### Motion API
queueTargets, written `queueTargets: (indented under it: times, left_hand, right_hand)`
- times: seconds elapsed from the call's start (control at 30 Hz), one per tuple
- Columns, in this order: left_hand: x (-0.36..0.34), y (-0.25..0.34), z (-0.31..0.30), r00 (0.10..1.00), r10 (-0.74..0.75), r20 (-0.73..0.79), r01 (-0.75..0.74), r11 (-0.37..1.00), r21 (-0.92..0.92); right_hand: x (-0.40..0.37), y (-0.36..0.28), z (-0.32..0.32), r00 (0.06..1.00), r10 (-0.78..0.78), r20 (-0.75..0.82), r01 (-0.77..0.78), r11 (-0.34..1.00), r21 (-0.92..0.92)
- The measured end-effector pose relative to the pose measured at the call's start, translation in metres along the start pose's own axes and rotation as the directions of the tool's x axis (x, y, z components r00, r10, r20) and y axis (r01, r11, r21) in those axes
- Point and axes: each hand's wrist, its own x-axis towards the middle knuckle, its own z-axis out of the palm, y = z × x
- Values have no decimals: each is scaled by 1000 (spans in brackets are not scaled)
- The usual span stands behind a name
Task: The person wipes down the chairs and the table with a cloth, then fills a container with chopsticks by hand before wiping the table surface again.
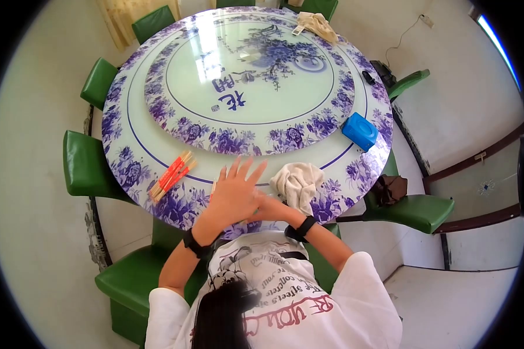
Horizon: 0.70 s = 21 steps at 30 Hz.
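My left hand [234, 192] is held above the table's near edge, its fingers spread and pointing away from me. Just right of it and partly behind it is my right hand [268, 208], whose fingers are mostly hidden; the two hands touch or overlap. Several chopsticks in red paper wrappers [173, 175] lie on the table to the left of my hands. Part of another wrapped item shows behind my left hand. A crumpled beige cloth [297, 182] rests on the table to the right of my hands.
The round floral table [134, 148] carries a glass turntable [254, 131]. A blue box [360, 132] stands at the right, and a beige cloth bag [318, 27] lies at the far edge. Green chairs [88, 164] surround the table; a dark brown item [390, 189] sits on one at the right.
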Motion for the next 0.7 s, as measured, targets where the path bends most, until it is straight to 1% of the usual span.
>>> queueTargets:
  times: [0.03,0.07,0.1,0.13,0.17,0.23,0.27,0.3,0.33,0.4,0.43,0.5,0.53,0.57,0.6,0.63,0.67,0.7]
  left_hand:
    - [0,6,-2,998,56,-36,-51,988,145]
    - [-2,3,3,972,-43,232,10,990,142]
    - [-1,-3,10,868,-134,478,66,985,157]
    - [-1,-9,16,696,-210,687,114,976,184]
    - [-4,-14,19,788,-173,590,83,981,177]
    - [-12,-11,16,923,-93,373,33,986,163]
    - [-12,-9,13,961,-90,262,46,984,172]
    - [-7,1,-6,985,-82,153,54,982,179]
    - [-4,7,-15,996,-71,46,62,981,182]
    - [-23,-9,17,962,-116,248,109,993,42]
    - [-27,-15,22,931,-133,340,147,989,-17]
    - [-21,-37,12,891,-164,423,295,918,-264]
    - [-17,-37,4,868,-169,467,369,848,-379]
    - [-14,-30,-6,935,-169,312,259,926,-274]
    - [-7,-14,-22,978,-135,156,158,977,-146]
    - [-4,-3,-28,997,-73,3,73,997,-3]
    - [-14,-3,-12,975,26,222,-49,994,99]
    - [-23,-4,2,965,65,253,-84,994,64]
  right_hand:
    - [1,12,7,1000,-13,11,13,1000,17]
    - [3,24,15,999,-31,25,30,999,34]
    - [7,22,13,999,-35,20,34,998,54]
    - [11,20,11,999,-39,16,38,997,73]
    - [9,16,8,1000,-21,-9,21,995,101]
    - [2,6,7,999,12,-34,-7,991,134]
    - [2,4,6,999,15,-48,-9,991,133]
    - [3,3,7,998,20,-68,-11,991,135]
    - [1,4,7,998,34,-50,-28,994,109]
    - [1,8,6,997,77,-10,-76,994,75]
    - [1,10,6,994,107,9,-108,992,67]
    - [1,12,8,977,208,40,-212,972,102]
    - [1,3,5,981,189,37,-192,975,116]
    - [2,-8,-2,985,170,29,-172,977,129]
    - [1,-16,-5,988,155,15,-156,977,143]
    - [0,-5,0,997,75,-20,-73,992,101]
    - [0,14,9,999,-9,-47,12,998,54]
    - [1,25,14,993,-100,-64,100,995,4]
